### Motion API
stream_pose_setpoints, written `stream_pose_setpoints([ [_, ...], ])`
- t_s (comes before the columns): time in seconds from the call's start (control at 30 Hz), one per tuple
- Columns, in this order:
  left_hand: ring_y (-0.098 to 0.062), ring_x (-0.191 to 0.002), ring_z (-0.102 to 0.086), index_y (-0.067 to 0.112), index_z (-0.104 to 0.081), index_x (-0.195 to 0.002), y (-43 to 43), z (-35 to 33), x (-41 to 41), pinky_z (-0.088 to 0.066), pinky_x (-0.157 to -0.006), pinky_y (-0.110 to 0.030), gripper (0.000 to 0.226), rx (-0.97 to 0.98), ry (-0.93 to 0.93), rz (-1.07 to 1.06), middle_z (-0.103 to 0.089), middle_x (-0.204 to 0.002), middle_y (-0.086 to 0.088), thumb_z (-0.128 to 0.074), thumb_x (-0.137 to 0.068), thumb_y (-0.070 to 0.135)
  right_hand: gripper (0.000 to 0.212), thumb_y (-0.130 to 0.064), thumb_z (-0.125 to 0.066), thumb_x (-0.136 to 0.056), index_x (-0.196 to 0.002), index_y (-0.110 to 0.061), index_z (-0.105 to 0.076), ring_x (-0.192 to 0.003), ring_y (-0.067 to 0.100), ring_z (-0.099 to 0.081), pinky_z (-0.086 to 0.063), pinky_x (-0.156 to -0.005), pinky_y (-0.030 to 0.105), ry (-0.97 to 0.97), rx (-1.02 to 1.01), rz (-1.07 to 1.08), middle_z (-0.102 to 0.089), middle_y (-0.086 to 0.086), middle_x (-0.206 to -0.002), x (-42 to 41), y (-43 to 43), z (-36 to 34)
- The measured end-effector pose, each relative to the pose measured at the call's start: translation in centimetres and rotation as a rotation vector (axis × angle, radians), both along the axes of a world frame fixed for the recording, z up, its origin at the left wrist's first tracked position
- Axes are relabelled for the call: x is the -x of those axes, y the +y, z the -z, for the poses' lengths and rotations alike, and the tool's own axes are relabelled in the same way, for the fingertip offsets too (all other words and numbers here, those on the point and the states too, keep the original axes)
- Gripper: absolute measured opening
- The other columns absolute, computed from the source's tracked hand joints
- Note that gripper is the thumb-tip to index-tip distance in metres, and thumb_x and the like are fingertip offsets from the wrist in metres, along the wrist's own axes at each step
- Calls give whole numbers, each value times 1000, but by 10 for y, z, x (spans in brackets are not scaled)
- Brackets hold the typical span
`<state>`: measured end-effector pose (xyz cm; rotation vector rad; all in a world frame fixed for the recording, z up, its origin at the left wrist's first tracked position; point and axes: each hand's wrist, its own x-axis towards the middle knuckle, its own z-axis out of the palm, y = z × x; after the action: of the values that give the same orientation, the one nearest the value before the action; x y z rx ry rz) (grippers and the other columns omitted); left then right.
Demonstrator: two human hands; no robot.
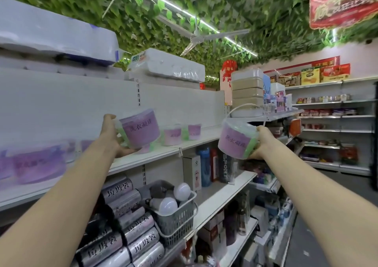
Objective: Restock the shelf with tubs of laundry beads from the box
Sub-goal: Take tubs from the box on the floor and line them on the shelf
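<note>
My left hand point(111, 135) grips a clear tub of laundry beads with a purple label point(140, 130), tilted and held just above the white shelf point(155, 154). My right hand point(262, 143) holds a second such tub point(235, 141) in the air off the shelf's right end; its white handle arcs above it. Two more tubs point(172, 136) point(194, 131) stand further back on the same shelf. Several blurred purple tubs point(38, 164) sit on the shelf at the near left. The box is not in view.
Silver rolls of bin bags point(124, 221) and a grey basket of light bulbs point(176, 215) fill the shelf below. Packs of tissue point(167, 66) lie on the top shelf. Stacked boxes point(247, 92) stand at the shelf's end. An aisle and further shelving point(331, 127) lie to the right.
</note>
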<state>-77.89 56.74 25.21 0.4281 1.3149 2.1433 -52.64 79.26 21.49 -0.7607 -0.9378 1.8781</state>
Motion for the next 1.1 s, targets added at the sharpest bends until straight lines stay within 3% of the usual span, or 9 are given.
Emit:
stream_pose_setpoints([
  [0.23, -34, -96, -56, 18, -50, -108, 69, 2, -6, -44, -81, -55, 38, 32, 18, -1, -56, -94, -10, -41, -85, 47, 31, -31, -32, -96, -93, -17, -60, -77, 23, -58, -47, -84, 36, 34, -42, 72, -64, 5, -90, -10, 78, 4],
  [0.4, -31, -93, -56, 16, -51, -90, 119, 3, -31, -46, -76, -51, 34, 21, 59, -41, -56, -98, -9, -38, -86, 48, 42, -33, -36, -94, -124, -14, -58, -111, 26, -60, -45, -100, 43, -25, -95, 155, -64, 10, -119, -33, 152, -5],
  [0.57, -29, -85, -55, 16, -49, -103, 167, -2, -58, -48, -76, -50, 37, -9, 93, -132, -53, -92, -9, -36, -89, 48, 38, -33, -38, -94, -121, -16, -60, -109, 25, -62, -46, -98, 44, -48, -121, 161, -66, 7, -115, -61, 215, -18],
  [0.67, -26, -80, -54, 17, -50, -93, 188, -9, -71, -47, -61, -48, 33, -10, 110, -194, -52, -90, -8, -35, -90, 46, 38, -35, -37, -96, -117, -14, -62, -105, 24, -63, -47, -98, 43, -19, -149, 143, -67, 8, -111, -70, 245, -29],
  [0.77, -24, -81, -54, 17, -49, -90, 206, -18, -75, -48, -67, -49, 33, 3, 117, -245, -52, -91, -6, -36, -89, 48, 41, -38, -42, -91, -118, -16, -63, -104, 27, -64, -48, -95, 46, -20, -190, 127, -68, 9, -113, -65, 296, -35],
  [0.83, -25, -84, -55, 18, -51, -95, 215, -22, -74, -47, -61, -49, 34, 32, 121, -264, -54, -95, -6, -36, -88, 48, 42, -38, -43, -87, -117, -17, -64, -101, 28, -66, -49, -93, 48, -38, -200, 112, -69, 9, -112, -51, 347, -31],
  [0.93, -26, -85, -57, 20, -50, -109, 233, -24, -72, -47, -56, -48, 38, 74, 135, -279, -55, -98, -6, -37, -88, 49, 37, -40, -44, -90, -110, -15, -63, -93, 25, -66, -51, -88, 43, -73, -166, 36, -70, 7, -104, -42, 333, -32],
  [1.1, -26, -83, -56, 20, -49, -111, 270, -22, -54, -47, -61, -47, 39, 112, 188, -297, -55, -94, -7, -37, -86, 48, 27, -37, -43, -95, -89, -15, -57, -74, 21, -60, -51, -66, 33, -41, -158, -69, -64, 6, -87, -9, 350, -24],
])
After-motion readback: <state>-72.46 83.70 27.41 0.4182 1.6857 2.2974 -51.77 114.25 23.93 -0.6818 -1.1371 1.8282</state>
